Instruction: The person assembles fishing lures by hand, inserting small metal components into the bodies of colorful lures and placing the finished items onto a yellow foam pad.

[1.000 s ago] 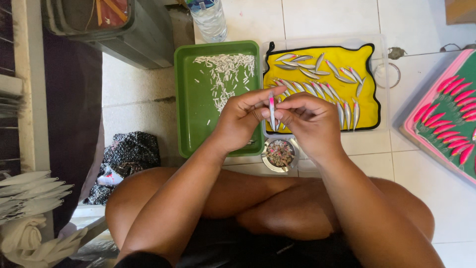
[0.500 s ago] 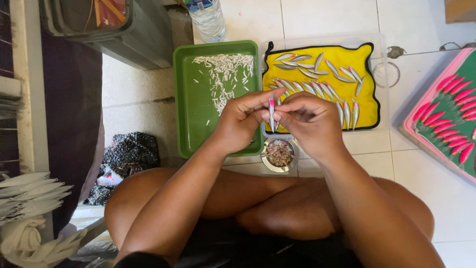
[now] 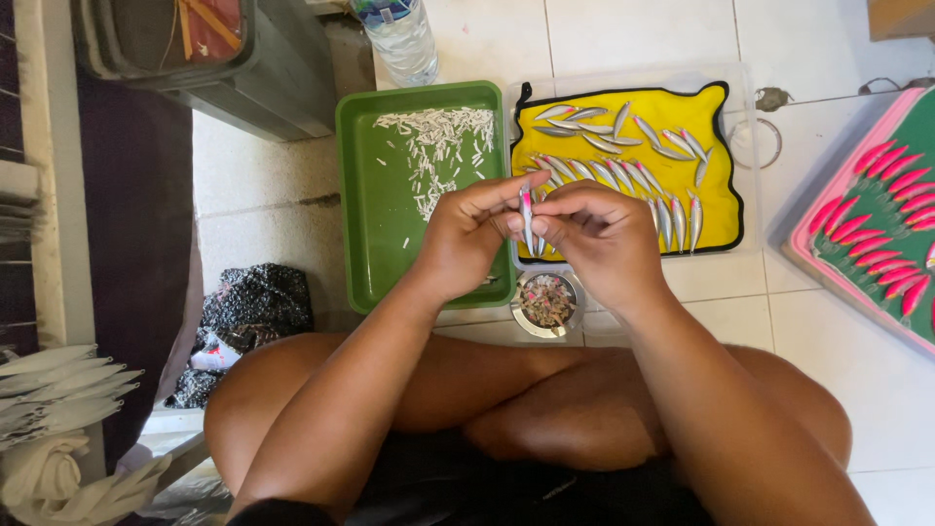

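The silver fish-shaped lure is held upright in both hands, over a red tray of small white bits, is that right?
Not quite: the tray of white bits is green, not red, as the head view shows. Both hands, left hand and right hand, do hold the silver lure upright.

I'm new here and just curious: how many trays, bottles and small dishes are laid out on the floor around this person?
Green tray with small white pieces: 1
Clear tray lined with yellow cloth, silver fish-shaped lures: 1
Pink-edged tray with pink lures: 1
Plastic bottle: 1
Small round dish: 1
Total: 5
Both hands, left hand and right hand, hold one silver lure.
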